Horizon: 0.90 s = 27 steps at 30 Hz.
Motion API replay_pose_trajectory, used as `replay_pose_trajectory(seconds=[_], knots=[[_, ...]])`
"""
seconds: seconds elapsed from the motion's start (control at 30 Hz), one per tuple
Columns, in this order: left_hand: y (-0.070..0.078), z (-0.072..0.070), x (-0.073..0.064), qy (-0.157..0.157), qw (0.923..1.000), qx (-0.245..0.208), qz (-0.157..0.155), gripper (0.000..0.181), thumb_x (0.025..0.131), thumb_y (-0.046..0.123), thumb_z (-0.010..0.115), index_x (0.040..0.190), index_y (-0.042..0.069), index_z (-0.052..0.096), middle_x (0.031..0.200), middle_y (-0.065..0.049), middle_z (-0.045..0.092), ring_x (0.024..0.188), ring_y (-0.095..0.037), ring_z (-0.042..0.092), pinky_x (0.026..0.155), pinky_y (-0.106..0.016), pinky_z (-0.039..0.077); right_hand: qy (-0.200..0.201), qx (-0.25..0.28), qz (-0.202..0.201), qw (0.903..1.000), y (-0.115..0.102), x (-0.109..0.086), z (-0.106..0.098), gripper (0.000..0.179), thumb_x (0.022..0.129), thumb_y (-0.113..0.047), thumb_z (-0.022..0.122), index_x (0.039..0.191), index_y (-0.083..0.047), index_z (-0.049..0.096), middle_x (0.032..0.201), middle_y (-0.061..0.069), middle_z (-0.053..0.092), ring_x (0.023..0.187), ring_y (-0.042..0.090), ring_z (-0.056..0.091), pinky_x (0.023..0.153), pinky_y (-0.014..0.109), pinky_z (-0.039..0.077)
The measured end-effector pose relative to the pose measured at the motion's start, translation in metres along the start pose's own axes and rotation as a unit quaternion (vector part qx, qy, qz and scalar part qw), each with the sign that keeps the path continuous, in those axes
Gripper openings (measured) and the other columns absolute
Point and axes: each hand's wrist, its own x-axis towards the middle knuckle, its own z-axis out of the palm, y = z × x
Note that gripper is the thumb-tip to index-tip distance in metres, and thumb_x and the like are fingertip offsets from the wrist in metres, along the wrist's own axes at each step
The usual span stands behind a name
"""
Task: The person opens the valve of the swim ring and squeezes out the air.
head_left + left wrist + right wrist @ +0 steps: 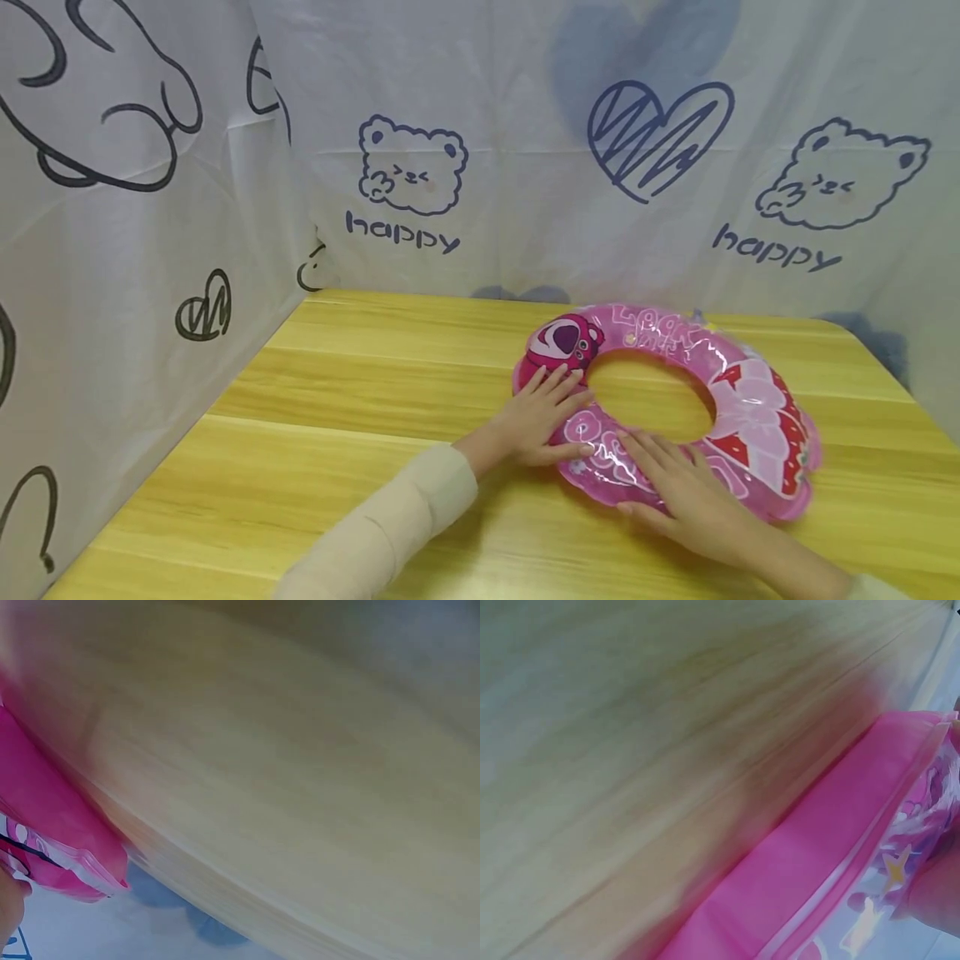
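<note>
A pink inflatable swim ring [652, 321], puffed up with air, lies on the wood-grain table toward the right in the head view. It carries a bear face, pale lettering and a strawberry pattern. My left hand [542, 417] rests on its left side by the bear face, fingers spread and straight. On the near side, my right hand [686, 492] lies over the lettering with its fingers extended. The left wrist view catches the ring's pink edge [60, 802] at the left. In the right wrist view the pink underside and seam [817, 832] run diagonally beside part of my hand.
The yellow wood-grain table [360, 367] spreads out to the left of the ring. White cloth [510, 192] with drawn bears, hearts and "happy" lettering hangs behind the table, and more cloth [112, 275] hangs along the left side.
</note>
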Motion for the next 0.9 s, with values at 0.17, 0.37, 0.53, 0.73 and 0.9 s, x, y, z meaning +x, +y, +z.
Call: replay_pose_trajectory(seconds=[0.17, 0.37, 0.53, 0.73, 0.9], knots=[[-0.004, -0.001, -0.007, -0.007, 1.0000, -0.004, -0.006, 0.071, 0.090, 0.057, 0.043, 0.146, 0.017, 0.029, 0.155, -0.010, 0.021, 0.145, -0.029, 0.011, 0.118, -0.045, 0.006, -0.009, 0.013, -0.007, 0.9999, -0.004, 0.002, -0.002, 0.073, 0.086, -0.052, 0.056, 0.144, -0.012, 0.034, 0.146, 0.015, 0.039, 0.129, 0.040, 0.041, 0.101, 0.066, 0.029], [-0.007, -0.005, -0.012, -0.011, 0.9999, -0.008, -0.007, 0.070, 0.090, 0.056, 0.044, 0.146, 0.017, 0.029, 0.154, -0.010, 0.025, 0.144, -0.029, 0.014, 0.118, -0.045, 0.007, -0.019, 0.019, -0.019, 0.9994, -0.006, 0.004, -0.007, 0.071, 0.087, -0.052, 0.055, 0.145, -0.016, 0.034, 0.147, 0.013, 0.037, 0.130, 0.040, 0.039, 0.103, 0.064, 0.029], [-0.012, -0.006, -0.017, -0.013, 0.9999, 0.002, -0.006, 0.071, 0.089, 0.057, 0.045, 0.146, 0.018, 0.030, 0.153, -0.010, 0.027, 0.144, -0.029, 0.017, 0.118, -0.045, 0.010, -0.040, 0.032, -0.007, 0.9987, -0.003, 0.007, -0.012, 0.072, 0.087, -0.057, 0.051, 0.146, -0.020, 0.032, 0.148, 0.012, 0.036, 0.132, 0.040, 0.037, 0.105, 0.063, 0.027], [-0.020, -0.007, -0.027, -0.013, 0.9999, -0.002, -0.001, 0.070, 0.089, 0.056, 0.046, 0.146, 0.018, 0.030, 0.153, -0.010, 0.028, 0.144, -0.029, 0.017, 0.118, -0.047, 0.010, -0.031, 0.038, -0.011, 0.9987, 0.006, 0.011, -0.018, 0.070, 0.087, -0.053, 0.053, 0.144, -0.016, 0.034, 0.148, 0.013, 0.037, 0.134, 0.040, 0.033, 0.106, 0.063, 0.024], [-0.027, -0.009, -0.035, -0.017, 0.9998, -0.009, 0.003, 0.070, 0.089, 0.054, 0.046, 0.146, 0.017, 0.030, 0.153, -0.010, 0.028, 0.144, -0.029, 0.016, 0.118, -0.048, 0.009, -0.025, 0.042, -0.004, 0.9988, 0.016, 0.014, -0.022, 0.072, 0.088, -0.052, 0.053, 0.145, -0.014, 0.032, 0.149, 0.015, 0.033, 0.137, 0.041, 0.025, 0.107, 0.064, 0.018]])
